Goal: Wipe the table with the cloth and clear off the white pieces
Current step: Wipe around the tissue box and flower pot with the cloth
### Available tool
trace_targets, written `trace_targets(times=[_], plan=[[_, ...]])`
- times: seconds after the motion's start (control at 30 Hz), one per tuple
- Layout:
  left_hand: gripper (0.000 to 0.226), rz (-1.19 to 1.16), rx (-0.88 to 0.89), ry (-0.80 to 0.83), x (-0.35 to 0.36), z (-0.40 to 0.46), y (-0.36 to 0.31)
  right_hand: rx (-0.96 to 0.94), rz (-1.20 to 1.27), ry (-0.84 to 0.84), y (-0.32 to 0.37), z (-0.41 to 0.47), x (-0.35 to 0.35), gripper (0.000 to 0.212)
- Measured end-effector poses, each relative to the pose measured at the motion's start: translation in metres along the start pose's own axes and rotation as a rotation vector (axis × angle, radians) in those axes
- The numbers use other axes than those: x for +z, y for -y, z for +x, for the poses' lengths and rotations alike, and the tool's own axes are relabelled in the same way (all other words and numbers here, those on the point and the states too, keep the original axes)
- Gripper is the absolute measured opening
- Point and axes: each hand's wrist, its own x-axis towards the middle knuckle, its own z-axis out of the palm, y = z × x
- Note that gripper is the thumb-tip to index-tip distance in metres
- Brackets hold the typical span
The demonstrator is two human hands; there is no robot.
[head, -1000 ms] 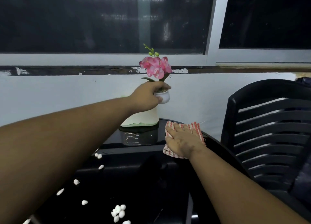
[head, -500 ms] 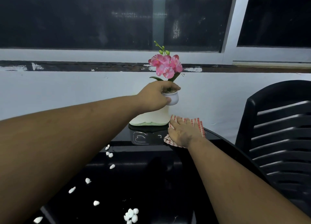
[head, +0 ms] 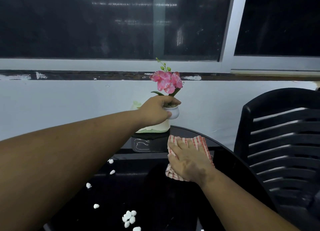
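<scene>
The right hand (head: 187,159) has pulled the cloth (head: 199,141) nearer, fingers flat. The left hand (head: 155,110) grips the flowerpot (head: 174,112). White pieces (head: 129,217) remain.

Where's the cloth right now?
The striped cloth lies on the black table under the right hand, right of centre, just in front of the lifted flower pot.

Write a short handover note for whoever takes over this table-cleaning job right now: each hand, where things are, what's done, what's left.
Left hand: gripping the small white flower pot, held above the table.
Right hand: flat on the striped cloth, pressed to the far side of the table.
White pieces: scattered on the near left of the table, none under the cloth.
Left: sweep those off, wipe the rest, set the pot down.
</scene>
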Motion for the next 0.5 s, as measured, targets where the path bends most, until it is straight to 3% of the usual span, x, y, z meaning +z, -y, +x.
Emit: trace_targets(times=[0.2, 0.5], plan=[[0.05, -0.017, -0.034, -0.008, 0.013, 0.004, 0.002, -0.038, 0.004, 0.003, -0.017, -0.057, -0.004, 0.058], [0.043, -0.06, -0.104, 0.019, 0.042, 0.01, 0.011, 0.253, 0.025, -0.041, -0.056, -0.045, -0.01, 0.062]])
